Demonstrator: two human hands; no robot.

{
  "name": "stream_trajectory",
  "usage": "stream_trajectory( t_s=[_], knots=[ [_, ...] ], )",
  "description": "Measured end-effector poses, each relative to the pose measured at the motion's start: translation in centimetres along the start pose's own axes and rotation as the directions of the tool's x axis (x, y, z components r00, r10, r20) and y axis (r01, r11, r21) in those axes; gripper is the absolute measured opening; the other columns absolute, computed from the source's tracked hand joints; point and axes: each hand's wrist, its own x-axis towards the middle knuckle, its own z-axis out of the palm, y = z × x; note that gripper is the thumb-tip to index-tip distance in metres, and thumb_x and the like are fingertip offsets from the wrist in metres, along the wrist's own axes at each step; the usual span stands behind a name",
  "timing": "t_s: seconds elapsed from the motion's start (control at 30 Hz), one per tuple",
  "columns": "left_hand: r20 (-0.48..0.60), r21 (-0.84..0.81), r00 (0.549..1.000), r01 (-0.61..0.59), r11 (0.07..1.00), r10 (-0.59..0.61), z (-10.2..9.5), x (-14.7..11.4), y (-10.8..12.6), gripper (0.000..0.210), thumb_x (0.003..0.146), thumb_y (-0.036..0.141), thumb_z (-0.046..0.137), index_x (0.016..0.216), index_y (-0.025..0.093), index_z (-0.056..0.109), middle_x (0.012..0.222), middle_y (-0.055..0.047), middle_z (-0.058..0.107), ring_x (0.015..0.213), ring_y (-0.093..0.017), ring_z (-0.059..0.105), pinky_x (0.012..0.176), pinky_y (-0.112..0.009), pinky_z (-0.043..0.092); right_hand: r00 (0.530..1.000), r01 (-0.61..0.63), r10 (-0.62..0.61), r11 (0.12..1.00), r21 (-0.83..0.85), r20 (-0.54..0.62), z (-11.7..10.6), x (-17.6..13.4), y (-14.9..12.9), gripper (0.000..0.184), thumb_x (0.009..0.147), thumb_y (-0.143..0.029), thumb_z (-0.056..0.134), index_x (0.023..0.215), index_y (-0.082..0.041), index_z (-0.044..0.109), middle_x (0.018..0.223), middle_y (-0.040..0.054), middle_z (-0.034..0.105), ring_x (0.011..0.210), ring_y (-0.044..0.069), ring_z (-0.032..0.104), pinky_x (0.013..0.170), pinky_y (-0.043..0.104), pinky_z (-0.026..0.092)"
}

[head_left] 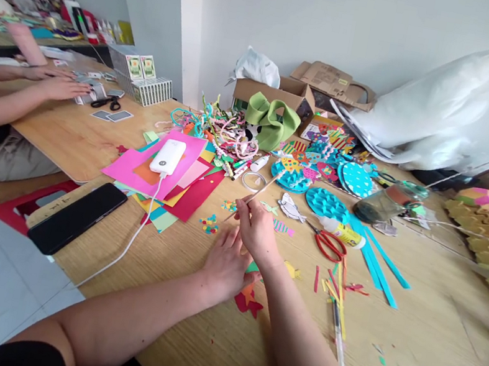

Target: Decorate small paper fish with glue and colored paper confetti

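My right hand [259,230] pinches a thin wooden stick [263,189] that slants down to the left; its lower tip is close to the small coloured paper dots [209,223]. Flat on the table, with fingers stretched, lies my left hand [227,265], just below the right one. A bit of green paper [252,267] shows beside its thumb; the rest is hidden. Near my hands lie a red paper cutout [248,302], a yellow paper fish [291,270], a striped paper fish [284,228] and a white drawn fish [291,207].
Red-handled scissors [330,246], a glue bottle [342,232] and a pen [338,338] lie to the right. Coloured paper sheets [197,197] with a white power bank [168,157] and a black phone [77,218] are left. A co-worker's hands [60,84] handle cards.
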Motion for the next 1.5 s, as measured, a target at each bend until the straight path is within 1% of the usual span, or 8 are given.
stream_trajectory(
  t_s=[0.17,0.33,0.47,0.73,0.9,1.17,1.33,1.5],
  knots=[
    [-0.005,-0.002,1.000,0.011,1.000,-0.011,0.1,0.0,0.0,0.052,0.090,0.052,0.053,0.128,0.017,0.059,0.138,-0.016,0.052,0.134,-0.037,0.036,0.113,-0.053,0.026,1.000,-0.010,0.010,1.000,-0.005,0.008,-0.2,0.0,-0.1,0.026,0.096,-0.029,0.044,0.071,-0.023,0.049,0.066,0.0009,0.063,0.071,0.018,0.061,0.076,0.030,0.045],
    [-0.046,-0.037,0.999,-0.006,0.999,0.004,0.5,0.3,0.0,0.056,0.088,0.044,0.055,0.138,0.019,0.050,0.141,-0.012,0.051,0.137,-0.035,0.033,0.115,-0.053,0.022,0.997,0.049,-0.047,0.999,-0.022,0.067,1.4,0.1,-0.6,0.025,0.098,-0.026,0.044,0.074,-0.023,0.050,0.073,0.0028,0.065,0.077,0.018,0.061,0.078,0.029,0.044],
    [-0.083,-0.054,0.996,-0.019,0.998,0.015,0.8,0.5,-0.1,0.049,0.092,0.041,0.047,0.136,0.020,0.051,0.135,-0.012,0.056,0.128,-0.033,0.043,0.114,-0.052,0.025,0.993,0.054,-0.044,0.994,-0.096,0.106,2.6,0.8,-0.5,0.024,0.098,-0.025,0.043,0.076,-0.022,0.052,0.075,0.0042,0.065,0.074,0.018,0.060,0.077,0.030,0.044],
    [-0.055,-0.098,0.998,-0.032,0.995,0.026,0.5,0.3,-0.1,0.045,0.090,0.041,0.051,0.130,0.020,0.056,0.128,-0.011,0.060,0.131,-0.033,0.040,0.115,-0.053,0.022,0.993,0.060,-0.040,0.981,-0.182,0.114,2.8,1.7,-0.6,0.024,0.098,-0.024,0.043,0.076,-0.022,0.052,0.073,0.0037,0.065,0.073,0.019,0.060,0.076,0.030,0.043],
    [-0.009,-0.123,1.000,-0.004,0.992,0.003,0.2,0.5,0.1,0.044,0.091,0.041,0.051,0.128,0.019,0.057,0.126,-0.012,0.061,0.125,-0.031,0.046,0.113,-0.049,0.027,0.991,0.065,-0.041,0.980,-0.187,0.130,3.0,1.7,-0.4,0.024,0.099,-0.025,0.042,0.078,-0.022,0.052,0.074,0.0042,0.066,0.072,0.019,0.060,0.077,0.030,0.042],
    [-0.012,-0.090,1.000,-0.014,0.996,0.013,1.0,0.7,-0.2,0.041,0.098,0.032,0.037,0.134,0.021,0.053,0.132,-0.009,0.059,0.126,-0.031,0.047,0.110,-0.049,0.032,0.985,0.128,-0.090,0.954,-0.272,0.147,3.8,1.6,-0.6,0.025,0.098,-0.027,0.046,0.075,-0.022,0.053,0.073,0.0051,0.065,0.077,0.021,0.061,0.078,0.032,0.040],
    [-0.025,-0.072,1.000,-0.010,0.997,0.008,0.7,0.4,-0.1,0.045,0.095,0.041,0.044,0.133,0.020,0.054,0.134,-0.011,0.057,0.131,-0.033,0.042,0.114,-0.051,0.027,0.996,-0.002,0.013,0.991,-0.134,0.085,3.6,1.9,-0.4,0.026,0.097,-0.026,0.044,0.072,-0.022,0.051,0.069,0.0030,0.066,0.071,0.019,0.062,0.073,0.029,0.042],
    [-0.037,-0.037,0.999,-0.003,0.999,0.001,0.2,-0.1,0.0,0.048,0.089,0.053,0.055,0.125,0.021,0.061,0.140,-0.014,0.050,0.137,-0.036,0.035,0.113,-0.054,0.028,0.990,-0.136,0.137,0.988,0.079,-0.015,1.1,2.5,-0.9,0.026,0.095,-0.034,0.044,0.073,-0.023,0.053,0.067,0.0010,0.068,0.062,0.017,0.062,0.065,0.027,0.043]
  ],
)
